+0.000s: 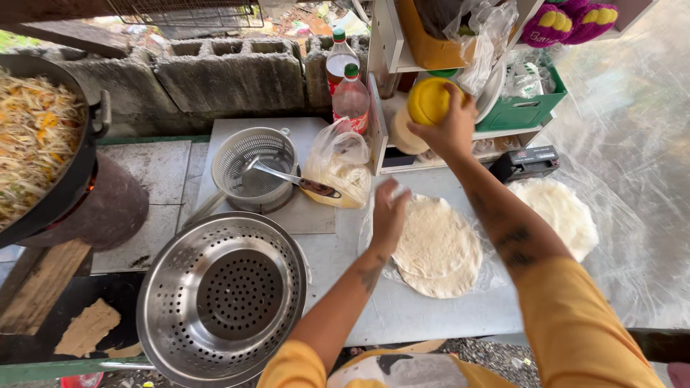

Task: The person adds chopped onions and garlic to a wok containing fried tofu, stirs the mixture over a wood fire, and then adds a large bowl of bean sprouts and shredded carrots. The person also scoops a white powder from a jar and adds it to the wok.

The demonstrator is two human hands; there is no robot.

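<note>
My right hand (451, 131) reaches up to the white shelf (381, 108) and grips a yellow lidded jar (429, 100) there. My left hand (389, 215) rests flat, fingers apart, on the left edge of a stack of round white flatbreads (438, 248) lying on clear plastic on the grey counter (374, 309). A second pile of flatbreads (557, 212) lies to the right.
A steel colander (224, 294) sits at the front left. Behind it stands a grey plastic strainer (251, 169) with a ladle and a bag of white food (338, 176). Two red-labelled bottles (348, 86) stand by the shelf. A black wok of noodles (36, 140) is at far left.
</note>
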